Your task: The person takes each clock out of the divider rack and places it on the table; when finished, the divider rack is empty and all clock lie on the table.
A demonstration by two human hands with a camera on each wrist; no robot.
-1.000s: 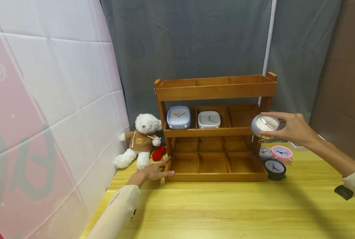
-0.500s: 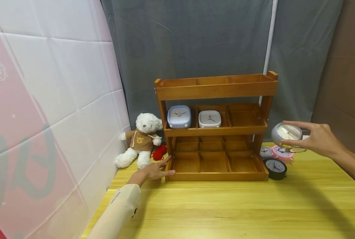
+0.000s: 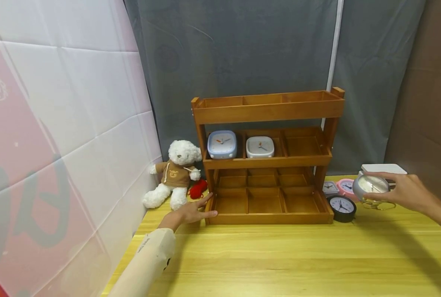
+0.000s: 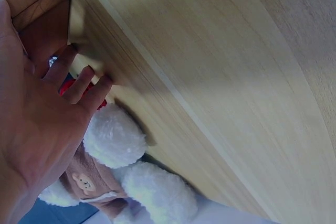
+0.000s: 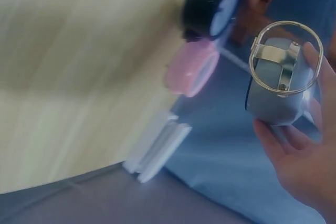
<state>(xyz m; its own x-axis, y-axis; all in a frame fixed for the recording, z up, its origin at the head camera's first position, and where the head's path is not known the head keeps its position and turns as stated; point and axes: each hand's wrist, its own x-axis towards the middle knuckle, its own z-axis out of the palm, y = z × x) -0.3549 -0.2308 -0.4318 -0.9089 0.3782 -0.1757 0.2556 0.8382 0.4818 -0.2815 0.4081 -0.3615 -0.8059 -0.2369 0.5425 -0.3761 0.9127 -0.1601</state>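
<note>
A rounded grey-blue desk clock (image 3: 371, 187) with a pale dial is gripped between thumb and fingers of my right hand (image 3: 410, 190), above the table's right side. In the right wrist view a gold ring stand (image 5: 288, 92) shows on the clock's underside. My left hand (image 3: 187, 213) rests against the lower left corner of a brown wooden shelf (image 3: 269, 220), fingers extended and thumb along its front. On the middle tier stand a blue clock (image 3: 222, 144) in the left compartment and a white clock (image 3: 259, 147) in the centre one.
Right of the shelf stand a black clock (image 3: 341, 208), a pink clock (image 3: 346, 186) and a small square clock (image 3: 330, 187). White boxes (image 3: 384, 168) lie behind my right hand. A white teddy bear (image 3: 176, 177) and red yarn (image 3: 197, 189) sit at left.
My right hand has carried the grey-blue clock away from the shelf's right end, rightward and down toward the table. My left hand has stayed at the shelf's corner.
</note>
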